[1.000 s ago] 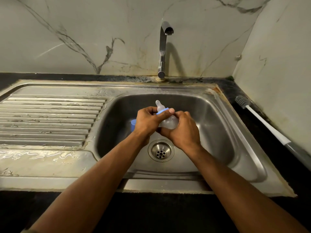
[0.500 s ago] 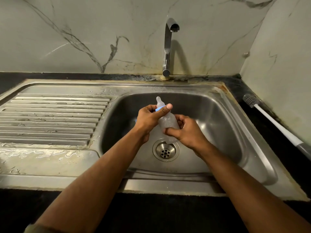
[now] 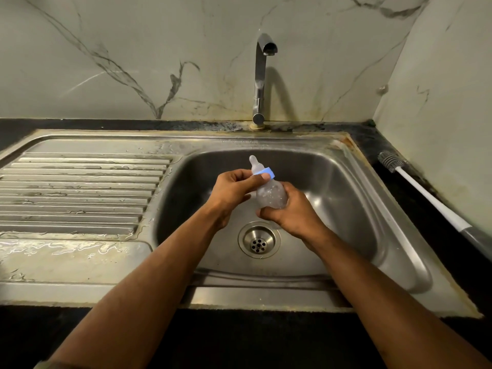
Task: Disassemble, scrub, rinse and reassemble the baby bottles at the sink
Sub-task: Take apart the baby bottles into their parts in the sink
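A small clear baby bottle (image 3: 270, 194) with a blue collar ring (image 3: 268, 172) and a translucent teat (image 3: 255, 163) is held tilted over the steel sink basin (image 3: 346, 198). My left hand (image 3: 234, 191) pinches the blue collar between thumb and fingers. My right hand (image 3: 291, 213) grips the lower body of the bottle from the right and below. Water droplets cling inside the bottle. The bottle's base is hidden by my right hand.
The tap (image 3: 262, 75) stands behind the basin with no water running. The drain (image 3: 258, 244) lies below my hands. A wet ribbed draining board (image 3: 80, 193) lies to the left. A bottle brush (image 3: 415, 187) with a white handle rests on the dark counter at the right.
Both hands have kept hold of the bottle over the drain while it has tilted more upright. My left hand's grip has shifted on the collar, which shows more. The blue item behind my left wrist is no longer seen.
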